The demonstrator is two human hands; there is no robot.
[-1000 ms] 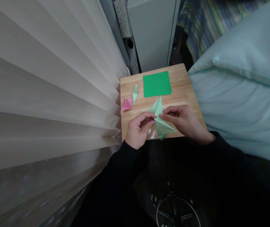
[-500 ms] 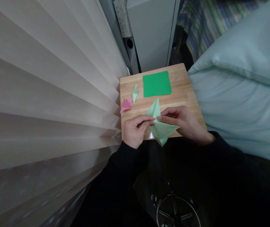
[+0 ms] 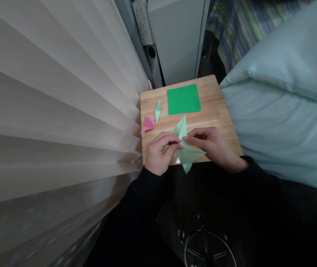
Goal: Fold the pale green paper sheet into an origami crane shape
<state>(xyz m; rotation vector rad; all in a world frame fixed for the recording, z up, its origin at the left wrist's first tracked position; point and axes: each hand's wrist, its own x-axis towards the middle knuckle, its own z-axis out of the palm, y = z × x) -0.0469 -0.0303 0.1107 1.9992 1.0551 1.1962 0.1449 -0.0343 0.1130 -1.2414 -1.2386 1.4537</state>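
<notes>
Above the near edge of a small wooden table (image 3: 214,115), a pale green origami paper (image 3: 189,152) with several pointed flaps is held between both hands. My left hand (image 3: 160,151) pinches it near its middle, thumb and fingers closed on the left side. Opposite, my right hand (image 3: 212,144) grips the paper with thumb and forefinger close to the left fingertips. One point of the paper reaches away from me, another to the right, and one hangs past the table edge. The fingers hide part of the centre.
On the table lie a stack of green paper (image 3: 184,99), a small pale green folded piece (image 3: 157,111) and a pink folded piece (image 3: 147,123). A pleated curtain (image 3: 64,111) borders the left, pale blue bedding (image 3: 283,122) the right. Behind stands a light cabinet (image 3: 177,44).
The pale green paper has turned slightly, its right and lower points shifting left. My left fingers have moved a little on it; both hands keep their pinch.
</notes>
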